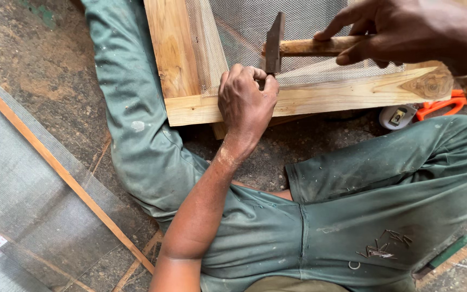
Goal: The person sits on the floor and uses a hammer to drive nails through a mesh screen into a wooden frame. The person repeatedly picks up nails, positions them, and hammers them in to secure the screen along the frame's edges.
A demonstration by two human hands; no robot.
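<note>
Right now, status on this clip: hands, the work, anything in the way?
Left hand pinching a small nail on the wooden frame, over the mesh. Right hand gripping hammer, head just above the left fingertips. Loose nails on lap.

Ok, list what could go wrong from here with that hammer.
1. The left hand pinches something small, likely a nail, right under the hammer head; a slightly off strike could hit the fingertips.
2. The right hand grips the handle near the head, so aim may be fine but a glancing blow could bend the nail or tear the mesh.
3. Loose nails on the lap could spill or prick.
</note>
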